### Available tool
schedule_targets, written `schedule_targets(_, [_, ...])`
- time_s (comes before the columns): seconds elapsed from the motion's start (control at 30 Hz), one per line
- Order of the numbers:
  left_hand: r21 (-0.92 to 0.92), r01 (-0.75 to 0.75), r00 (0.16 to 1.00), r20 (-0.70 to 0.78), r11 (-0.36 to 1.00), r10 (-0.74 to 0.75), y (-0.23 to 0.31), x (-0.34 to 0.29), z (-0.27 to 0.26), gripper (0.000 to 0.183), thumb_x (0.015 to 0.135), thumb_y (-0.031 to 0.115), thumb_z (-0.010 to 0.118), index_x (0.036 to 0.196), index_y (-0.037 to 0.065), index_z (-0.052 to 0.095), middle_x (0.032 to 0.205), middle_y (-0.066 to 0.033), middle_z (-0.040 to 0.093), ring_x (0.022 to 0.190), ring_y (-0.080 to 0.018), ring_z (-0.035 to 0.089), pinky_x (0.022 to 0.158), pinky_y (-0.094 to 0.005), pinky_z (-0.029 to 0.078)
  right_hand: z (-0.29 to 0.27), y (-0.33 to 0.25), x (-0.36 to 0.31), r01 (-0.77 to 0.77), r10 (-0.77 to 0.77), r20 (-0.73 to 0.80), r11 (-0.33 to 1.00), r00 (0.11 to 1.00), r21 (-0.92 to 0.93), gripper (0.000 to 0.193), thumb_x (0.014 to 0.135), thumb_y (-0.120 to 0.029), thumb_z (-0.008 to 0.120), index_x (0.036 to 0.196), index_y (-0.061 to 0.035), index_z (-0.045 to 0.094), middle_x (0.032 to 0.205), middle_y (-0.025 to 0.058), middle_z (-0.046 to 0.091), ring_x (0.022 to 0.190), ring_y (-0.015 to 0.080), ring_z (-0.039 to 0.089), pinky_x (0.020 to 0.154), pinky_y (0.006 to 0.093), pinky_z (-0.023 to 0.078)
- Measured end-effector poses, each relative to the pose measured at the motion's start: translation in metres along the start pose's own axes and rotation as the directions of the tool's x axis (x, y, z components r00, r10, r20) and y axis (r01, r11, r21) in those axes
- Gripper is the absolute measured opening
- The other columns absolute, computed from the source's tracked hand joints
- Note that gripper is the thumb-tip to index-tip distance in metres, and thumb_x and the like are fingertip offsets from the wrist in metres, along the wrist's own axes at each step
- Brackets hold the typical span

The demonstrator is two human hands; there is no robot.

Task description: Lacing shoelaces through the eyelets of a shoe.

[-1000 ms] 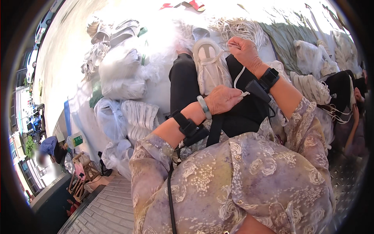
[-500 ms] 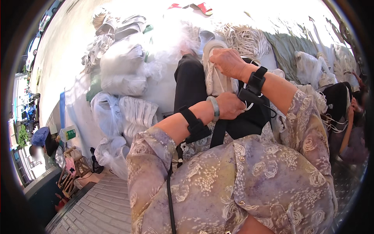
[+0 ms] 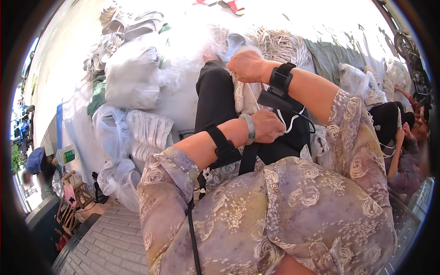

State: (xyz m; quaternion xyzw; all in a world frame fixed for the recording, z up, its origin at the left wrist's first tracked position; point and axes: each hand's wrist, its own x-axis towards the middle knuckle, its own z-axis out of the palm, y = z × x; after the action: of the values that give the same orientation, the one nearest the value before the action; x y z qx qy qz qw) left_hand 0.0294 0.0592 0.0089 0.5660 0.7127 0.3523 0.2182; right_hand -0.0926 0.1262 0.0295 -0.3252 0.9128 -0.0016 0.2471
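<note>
The right hand (image 3: 247, 66) clenches the top of a white shoe upper (image 3: 245, 96); the left hand (image 3: 267, 126) seems to pinch its lower edge, on the black-trousered lap (image 3: 213, 98).

A: Where does everything sit around the shoe (image 3: 244, 94)?

B: It lies on the lap (image 3: 215, 98). The right hand (image 3: 247, 65) is at its far end, the left hand (image 3: 267, 126) at its near end.

A: And further out?

B: Filled bags (image 3: 133, 75) lie left of the shoe, a heap of cords (image 3: 282, 46) behind it, and another person (image 3: 403, 142) sits to its right.
</note>
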Motion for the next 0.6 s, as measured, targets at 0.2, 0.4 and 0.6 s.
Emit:
schedule_targets(0.2, [-0.172,0.04,0.998,-0.047,0.984,-0.049,0.005,0.001,-0.009,0.012,0.079,0.016,0.056,0.073,0.005,0.057,0.064,-0.0174,0.055,0.065,-0.0371,0.055,0.06,-0.0431,0.043,-0.002,0.032,-0.026,0.07,-0.024,-0.218,0.976,0.976,0.206,0.02,0.073,-0.02,0.051,0.078,-0.0028,0.062,0.079,0.0185,0.061,0.076,0.0362,0.058,0.07,0.0414,0.045])
schedule_targets(0.4, [-0.275,0.061,0.985,-0.138,0.959,-0.102,0.013,0.007,-0.016,0.013,0.08,0.015,0.055,0.075,0.003,0.056,0.064,-0.0181,0.054,0.065,-0.0378,0.054,0.059,-0.0427,0.043,-0.001,0.045,-0.034,0.027,0.052,-0.178,0.909,0.983,0.416,0.019,0.072,-0.017,0.053,0.081,-0.0041,0.064,0.069,0.0171,0.059,0.068,0.0324,0.057,0.067,0.0372,0.044])
schedule_targets(0.6, [-0.21,0.039,0.985,-0.155,0.977,-0.073,0.015,0.007,-0.014,0.011,0.08,0.013,0.055,0.075,0.003,0.055,0.063,-0.0172,0.053,0.064,-0.0369,0.054,0.058,-0.0419,0.043,0.011,0.027,-0.035,0.122,-0.042,-0.265,0.948,0.963,0.293,0.014,0.068,-0.016,0.056,0.07,-0.0023,0.058,0.069,0.0178,0.057,0.072,0.0352,0.055,0.066,0.0412,0.042])
